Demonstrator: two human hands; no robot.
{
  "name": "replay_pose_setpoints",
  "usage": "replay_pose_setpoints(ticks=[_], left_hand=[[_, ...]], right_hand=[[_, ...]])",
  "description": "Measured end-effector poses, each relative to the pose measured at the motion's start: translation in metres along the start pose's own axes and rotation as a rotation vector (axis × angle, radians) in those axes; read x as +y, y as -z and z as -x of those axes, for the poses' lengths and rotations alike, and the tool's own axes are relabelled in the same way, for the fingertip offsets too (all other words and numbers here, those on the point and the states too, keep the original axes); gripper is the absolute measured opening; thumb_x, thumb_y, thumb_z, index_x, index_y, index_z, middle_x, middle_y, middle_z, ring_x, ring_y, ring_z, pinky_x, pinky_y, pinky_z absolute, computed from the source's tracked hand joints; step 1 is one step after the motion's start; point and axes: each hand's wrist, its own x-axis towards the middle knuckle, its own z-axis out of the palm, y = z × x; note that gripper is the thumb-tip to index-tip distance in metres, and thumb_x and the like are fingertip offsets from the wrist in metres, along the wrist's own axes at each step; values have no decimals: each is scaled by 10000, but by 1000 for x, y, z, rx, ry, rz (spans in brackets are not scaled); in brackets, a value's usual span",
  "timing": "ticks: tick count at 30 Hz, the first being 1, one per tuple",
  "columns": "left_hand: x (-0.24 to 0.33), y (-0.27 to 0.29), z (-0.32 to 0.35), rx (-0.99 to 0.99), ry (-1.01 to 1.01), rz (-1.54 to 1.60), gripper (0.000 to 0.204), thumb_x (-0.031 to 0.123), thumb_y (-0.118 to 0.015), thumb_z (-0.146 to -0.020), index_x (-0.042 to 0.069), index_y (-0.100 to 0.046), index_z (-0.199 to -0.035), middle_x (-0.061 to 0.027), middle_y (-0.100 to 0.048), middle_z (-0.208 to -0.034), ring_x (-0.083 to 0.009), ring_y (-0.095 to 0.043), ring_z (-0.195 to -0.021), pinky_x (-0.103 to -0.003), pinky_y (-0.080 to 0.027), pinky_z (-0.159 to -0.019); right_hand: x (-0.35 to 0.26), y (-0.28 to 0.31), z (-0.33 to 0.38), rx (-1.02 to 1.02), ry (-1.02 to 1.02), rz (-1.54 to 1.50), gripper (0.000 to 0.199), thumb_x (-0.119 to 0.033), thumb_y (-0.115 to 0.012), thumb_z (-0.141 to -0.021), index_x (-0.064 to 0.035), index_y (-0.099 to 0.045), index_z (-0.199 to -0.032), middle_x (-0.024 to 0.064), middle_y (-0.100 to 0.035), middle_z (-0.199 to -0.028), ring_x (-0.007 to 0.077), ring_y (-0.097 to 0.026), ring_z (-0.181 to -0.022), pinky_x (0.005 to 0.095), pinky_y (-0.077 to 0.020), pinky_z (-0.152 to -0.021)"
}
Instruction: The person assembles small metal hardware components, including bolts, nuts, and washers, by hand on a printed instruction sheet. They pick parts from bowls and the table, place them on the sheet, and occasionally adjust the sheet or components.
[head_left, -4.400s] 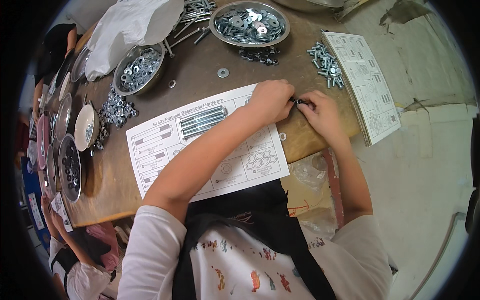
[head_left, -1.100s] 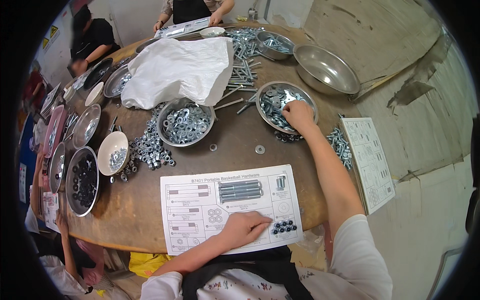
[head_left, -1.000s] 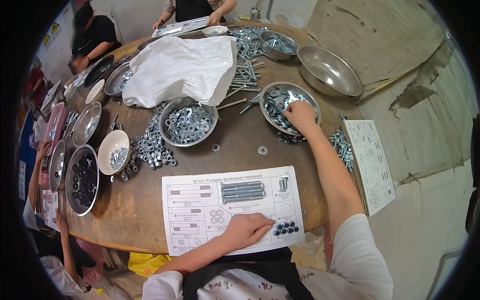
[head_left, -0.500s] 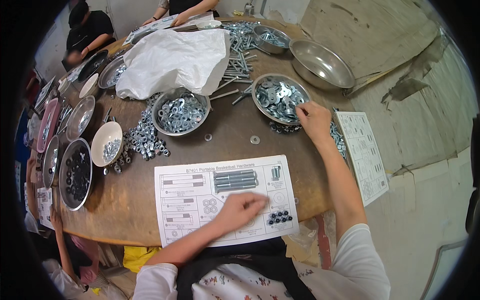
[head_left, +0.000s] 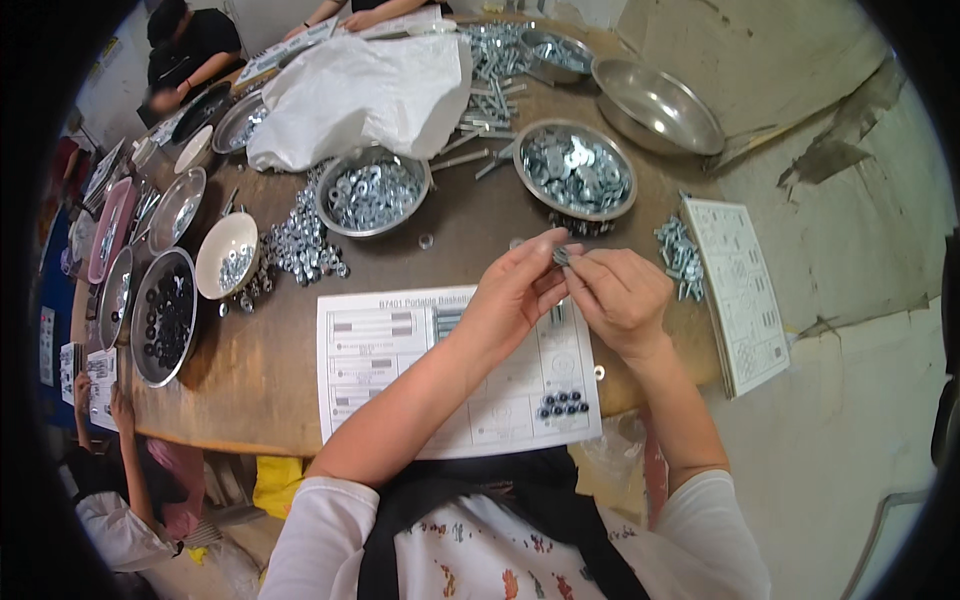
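Just above the printed sheet (head_left: 530, 430), my hands meet around a small stack of flat metal washers (head_left: 562, 257). My right hand (head_left: 628, 300) pinches the stack between thumb and fingers. Curled fingers of my left hand (head_left: 515, 295) close on it from the other side. Long bolts (head_left: 447, 318) lie on the sheet, partly covered by my left forearm. Several dark round nuts (head_left: 563, 404) sit in rows at its lower right. Beyond my hands stands a steel bowl (head_left: 592, 215) of large washers. A second steel bowl (head_left: 375, 235) to its left holds smaller washers.
Loose nuts (head_left: 305, 245) lie beside a cream bowl (head_left: 205, 262). Black rings fill a steel bowl (head_left: 142, 372) at left. Short bolts (head_left: 680, 262) lie by a stack of sheets (head_left: 750, 300). A white plastic sack (head_left: 350, 95) and a large basin (head_left: 690, 135) stand farther back. People work around the table.
My right hand has come from the large-washer bowl toward me, now with washers in it. My left hand has risen from the sheet to meet it. The view has shifted slightly.
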Motion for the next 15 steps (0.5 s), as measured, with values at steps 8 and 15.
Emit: replay_pose_setpoints(ticks=[8,15], left_hand=[[-61,25,96,-40,483,4,271,310,-626,-992,108,-650,-1171,2,-669,-1095,-78,-650,-969,-244,-556,-859],[-81,20,136,-95,560,172,365,375,-596,-1001,81,-612,-1216,-43,-690,-1138,-126,-672,-1029,-256,-542,-892]], right_hand=[[-53,56,68,-515,-501,-745,274,2,-817,-673,-60,-693,-910,68,-709,-931,257,-676,-917,370,-532,-830],[-79,87,90,-656,-891,-1000,319,57,-791,-737,-34,-654,-1010,40,-679,-1012,128,-637,-940,322,-522,-849]])
